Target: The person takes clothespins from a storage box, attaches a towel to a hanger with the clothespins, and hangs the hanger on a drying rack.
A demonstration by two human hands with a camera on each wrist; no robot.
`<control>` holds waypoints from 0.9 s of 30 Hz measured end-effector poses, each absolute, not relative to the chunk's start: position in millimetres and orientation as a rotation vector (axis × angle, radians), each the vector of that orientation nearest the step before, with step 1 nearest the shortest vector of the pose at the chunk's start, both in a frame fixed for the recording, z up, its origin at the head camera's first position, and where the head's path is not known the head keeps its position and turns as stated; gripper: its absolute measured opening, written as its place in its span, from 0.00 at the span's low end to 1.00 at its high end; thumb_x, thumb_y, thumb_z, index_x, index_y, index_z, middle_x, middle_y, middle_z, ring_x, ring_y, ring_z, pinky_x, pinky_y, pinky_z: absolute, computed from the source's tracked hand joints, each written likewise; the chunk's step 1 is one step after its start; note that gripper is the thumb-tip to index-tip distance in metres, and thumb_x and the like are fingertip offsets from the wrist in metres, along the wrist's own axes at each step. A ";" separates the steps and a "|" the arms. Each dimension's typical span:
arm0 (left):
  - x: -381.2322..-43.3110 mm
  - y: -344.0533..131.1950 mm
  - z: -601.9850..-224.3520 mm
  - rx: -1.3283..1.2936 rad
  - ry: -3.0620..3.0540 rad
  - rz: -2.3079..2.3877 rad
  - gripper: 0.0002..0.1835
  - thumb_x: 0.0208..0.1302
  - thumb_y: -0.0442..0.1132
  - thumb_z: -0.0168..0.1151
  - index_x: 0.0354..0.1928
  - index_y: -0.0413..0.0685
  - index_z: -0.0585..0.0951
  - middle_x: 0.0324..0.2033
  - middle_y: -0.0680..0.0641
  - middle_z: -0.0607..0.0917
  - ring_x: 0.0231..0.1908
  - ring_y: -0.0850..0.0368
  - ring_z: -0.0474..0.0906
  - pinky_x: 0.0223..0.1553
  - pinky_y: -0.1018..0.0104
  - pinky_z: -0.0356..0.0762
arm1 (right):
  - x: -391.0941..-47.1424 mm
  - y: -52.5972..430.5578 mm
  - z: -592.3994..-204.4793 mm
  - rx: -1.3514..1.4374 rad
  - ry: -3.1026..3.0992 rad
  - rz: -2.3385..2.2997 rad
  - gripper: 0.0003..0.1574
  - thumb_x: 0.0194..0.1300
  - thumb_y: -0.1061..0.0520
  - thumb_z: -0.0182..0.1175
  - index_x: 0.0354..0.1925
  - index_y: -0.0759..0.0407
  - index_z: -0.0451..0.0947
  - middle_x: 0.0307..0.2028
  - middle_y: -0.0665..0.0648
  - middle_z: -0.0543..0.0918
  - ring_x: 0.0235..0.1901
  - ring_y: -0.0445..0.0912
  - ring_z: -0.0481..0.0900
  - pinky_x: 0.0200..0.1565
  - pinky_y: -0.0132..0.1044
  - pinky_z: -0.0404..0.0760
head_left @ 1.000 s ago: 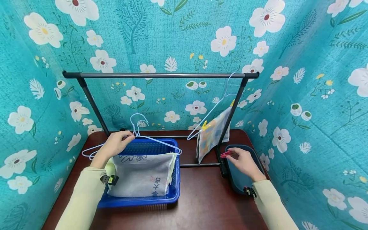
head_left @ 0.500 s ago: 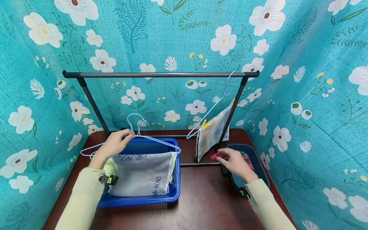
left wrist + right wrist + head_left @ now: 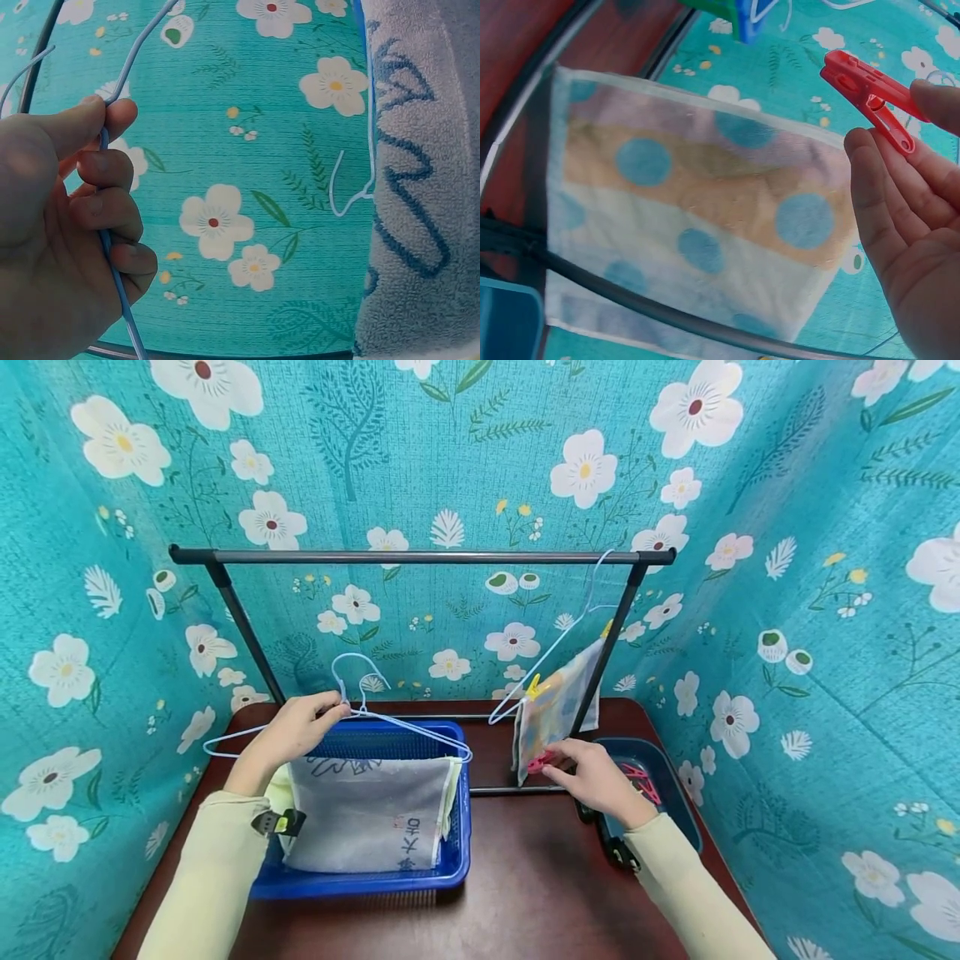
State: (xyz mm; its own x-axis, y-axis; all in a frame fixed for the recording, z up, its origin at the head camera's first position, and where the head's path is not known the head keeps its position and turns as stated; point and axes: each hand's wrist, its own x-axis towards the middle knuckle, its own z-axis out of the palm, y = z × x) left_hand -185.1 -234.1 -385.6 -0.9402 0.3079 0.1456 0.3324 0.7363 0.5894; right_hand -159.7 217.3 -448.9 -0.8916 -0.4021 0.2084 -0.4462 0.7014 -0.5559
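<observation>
My left hand grips a light blue wire clothes hanger near its neck, over the back of the blue basket. In the head view two hooks stand above that hand. A grey towel with dark lettering lies in the basket. My right hand pinches a red clothespin between thumb and fingertips, its jaws pointing away from the palm. In the head view it overlaps the lower part of a patterned towel, which hangs from another hanger by yellow clothespins.
A black rack with a long top bar stands at the back of the brown table. Right of it sits a dark blue bin with several red clothespins. A floral curtain surrounds the table.
My right hand has moved left from above the bin to in front of the hanging towel, carrying the red clothespin. The left hand has shifted slightly left with the hanger.
</observation>
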 end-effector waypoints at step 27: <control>-177.6 -231.0 -330.7 -0.554 -2.804 -0.914 0.19 0.74 0.48 0.45 0.25 0.48 0.66 0.17 0.49 0.61 0.17 0.54 0.57 0.23 0.61 0.58 | -167.5 175.7 -381.5 1.089 -2.575 0.820 0.21 0.60 0.52 0.67 0.51 0.57 0.80 0.43 0.50 0.82 0.35 0.39 0.80 0.37 0.33 0.79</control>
